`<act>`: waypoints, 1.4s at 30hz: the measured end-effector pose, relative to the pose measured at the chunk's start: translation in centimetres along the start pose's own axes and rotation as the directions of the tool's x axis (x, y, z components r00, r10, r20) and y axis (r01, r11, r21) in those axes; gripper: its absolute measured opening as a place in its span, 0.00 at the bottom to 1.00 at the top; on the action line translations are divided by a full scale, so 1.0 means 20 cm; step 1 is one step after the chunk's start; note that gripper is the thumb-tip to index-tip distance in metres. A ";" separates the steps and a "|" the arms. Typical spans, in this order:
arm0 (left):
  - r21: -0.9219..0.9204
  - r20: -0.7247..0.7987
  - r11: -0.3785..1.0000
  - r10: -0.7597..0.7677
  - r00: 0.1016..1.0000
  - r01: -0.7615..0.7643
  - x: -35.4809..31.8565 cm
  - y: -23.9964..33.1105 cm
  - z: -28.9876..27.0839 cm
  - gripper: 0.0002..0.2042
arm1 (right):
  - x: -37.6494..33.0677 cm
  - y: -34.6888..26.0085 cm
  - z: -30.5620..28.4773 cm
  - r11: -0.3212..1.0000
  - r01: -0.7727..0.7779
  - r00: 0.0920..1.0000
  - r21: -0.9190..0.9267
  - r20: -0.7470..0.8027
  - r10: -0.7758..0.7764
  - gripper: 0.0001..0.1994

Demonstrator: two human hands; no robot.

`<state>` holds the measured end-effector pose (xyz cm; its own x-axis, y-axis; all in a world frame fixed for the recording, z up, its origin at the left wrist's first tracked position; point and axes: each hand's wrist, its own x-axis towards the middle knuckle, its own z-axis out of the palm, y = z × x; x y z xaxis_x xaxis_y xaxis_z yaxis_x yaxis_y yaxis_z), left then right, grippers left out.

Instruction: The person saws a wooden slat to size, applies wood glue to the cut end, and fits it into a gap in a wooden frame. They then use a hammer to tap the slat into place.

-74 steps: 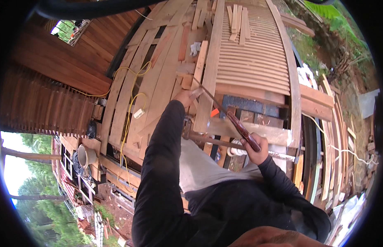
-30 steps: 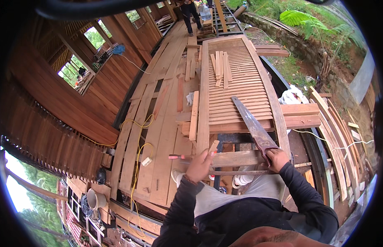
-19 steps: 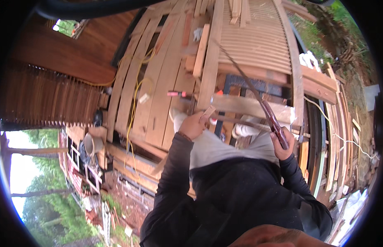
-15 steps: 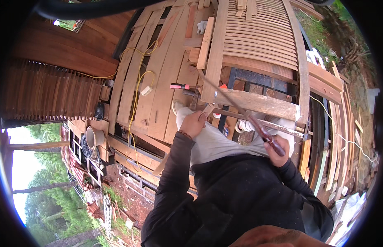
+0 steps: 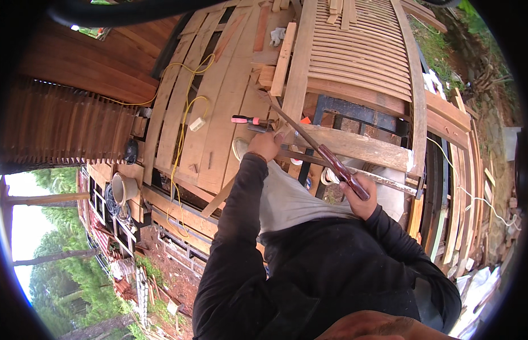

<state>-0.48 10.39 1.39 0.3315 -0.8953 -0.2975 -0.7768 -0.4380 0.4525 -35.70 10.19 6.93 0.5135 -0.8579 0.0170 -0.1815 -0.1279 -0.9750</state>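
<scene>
My right hand (image 5: pixel 360 195) is closed around the glossy red-brown handle of a long tool (image 5: pixel 330 158). Its narrow dark metal shaft slants up and left across the corner of a slatted wooden frame (image 5: pixel 355 141); I cannot make out the kind of tool. My left hand (image 5: pixel 264 145) is closed beside that corner, next to a bar clamp (image 5: pixel 245 119) with a pink and black handle. A small piece of wood (image 5: pixel 285 135) shows at its fingertips, partly hidden. The clamp's long bar runs along the near side of the frame.
Wide deck boards (image 5: pixel 218 124) with gaps lie to the left, crossed by a yellow cord (image 5: pixel 187 127) with a white socket (image 5: pixel 197 124). A loose wooden bar (image 5: pixel 283 59) rests by the frame. Long timbers (image 5: pixel 462 187) are stacked at right; a bucket (image 5: pixel 123 188) stands far left.
My left hand has moved up and slightly left with the wood piece, closer to the clamp. My right hand has brought the tool up and left, its shaft now across the frame's corner.
</scene>
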 end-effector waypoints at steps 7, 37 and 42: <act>-0.061 0.100 0.996 -0.057 0.993 0.064 0.02 0.00 -0.04 0.27 | -0.04 -0.03 -0.05 0.999 -0.041 0.998 0.001 0.041 0.041 0.07; 0.227 -0.062 0.974 -0.006 0.998 0.020 -0.07 0.09 0.02 0.22 | -0.08 -0.09 -0.10 0.995 -0.093 0.995 0.033 0.030 0.092 0.09; 0.181 -0.092 0.983 0.029 0.995 -0.012 -0.08 -0.02 0.07 0.21 | 0.05 -0.11 -0.10 0.963 0.236 0.969 -0.133 -0.040 -0.243 0.07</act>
<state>-1.42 12.02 0.50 0.3563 -0.9115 -0.2055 -0.8649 -0.4049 0.2965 -36.43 8.60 9.62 0.5085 -0.8201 0.2624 -0.1648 -0.3918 -0.9052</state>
